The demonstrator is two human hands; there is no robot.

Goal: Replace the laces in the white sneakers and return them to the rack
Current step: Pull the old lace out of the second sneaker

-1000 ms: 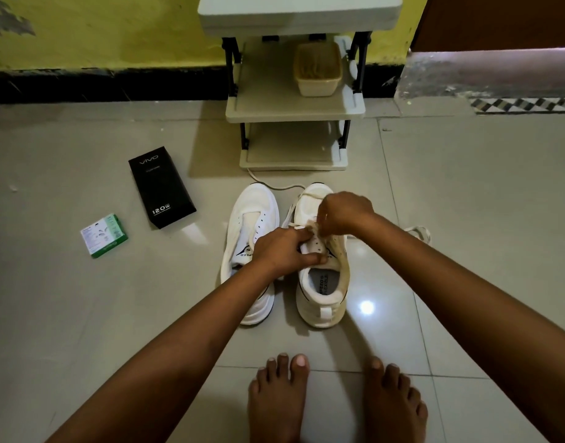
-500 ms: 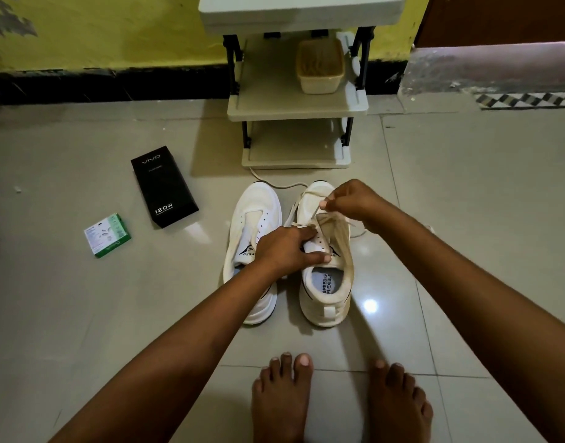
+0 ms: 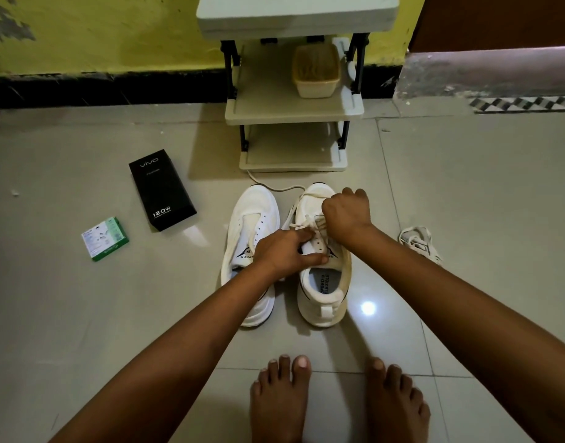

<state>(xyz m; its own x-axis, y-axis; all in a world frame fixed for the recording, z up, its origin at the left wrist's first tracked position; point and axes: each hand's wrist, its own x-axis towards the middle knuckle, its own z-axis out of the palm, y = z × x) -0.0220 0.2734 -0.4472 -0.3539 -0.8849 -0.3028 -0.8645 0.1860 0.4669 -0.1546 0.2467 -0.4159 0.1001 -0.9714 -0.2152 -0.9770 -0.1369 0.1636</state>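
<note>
Two white sneakers stand side by side on the floor, toes toward the rack. The left sneaker (image 3: 252,219) has bare eyelets. My left hand (image 3: 287,251) grips the tongue and upper of the right sneaker (image 3: 322,295). My right hand (image 3: 346,215) is curled over its eyelets, pinching the cream lace (image 3: 306,223) that is partly threaded there. One end of that lace trails forward toward the white shoe rack (image 3: 294,107).
A bundled loose lace (image 3: 417,239) lies on the tiles to the right. A black box (image 3: 161,190) and a small green-and-white pack (image 3: 104,238) lie to the left. A beige basket (image 3: 316,70) sits on the rack's middle shelf. My bare feet (image 3: 335,398) are near the bottom.
My right hand has come back down from the toe area to the eyelets, drawing the lace with it. The left hand stays on the right sneaker.
</note>
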